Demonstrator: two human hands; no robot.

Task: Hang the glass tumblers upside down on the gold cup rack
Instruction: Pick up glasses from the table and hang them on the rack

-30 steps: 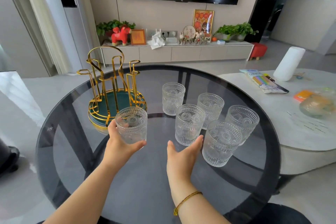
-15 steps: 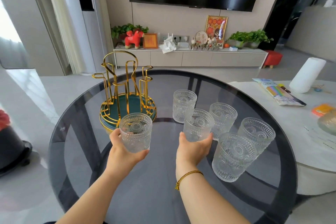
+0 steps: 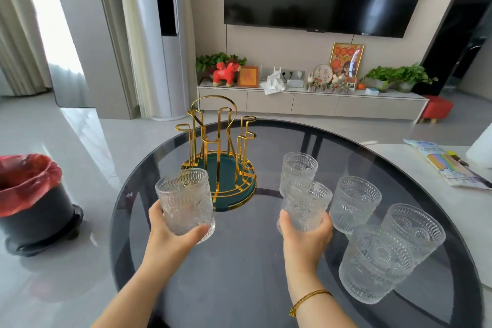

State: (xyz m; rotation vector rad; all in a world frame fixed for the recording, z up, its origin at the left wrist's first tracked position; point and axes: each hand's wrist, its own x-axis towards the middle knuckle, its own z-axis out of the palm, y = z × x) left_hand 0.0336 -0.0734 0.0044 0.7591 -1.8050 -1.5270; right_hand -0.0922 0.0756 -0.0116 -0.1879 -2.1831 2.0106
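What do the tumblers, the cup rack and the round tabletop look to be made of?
Tumblers: clear pressed glass, embossed patterns, see-through. Cup rack: apparently metal wire, shiny gold finish, with a dark green tray. Tabletop: smoked tinted glass, glossy; frame bars show through.

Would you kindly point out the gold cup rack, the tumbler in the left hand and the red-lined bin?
gold cup rack [image 3: 213, 104]: head view, top loop.
left-hand tumbler [image 3: 186, 202]: head view, side wall.
red-lined bin [image 3: 37, 218]: head view, black body.

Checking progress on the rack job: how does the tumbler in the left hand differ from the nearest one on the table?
The tumbler in the left hand is gripped and lifted beside the gold rack; the nearest tumbler stands untouched on the glass table. Both are upright, embossed clear glass.
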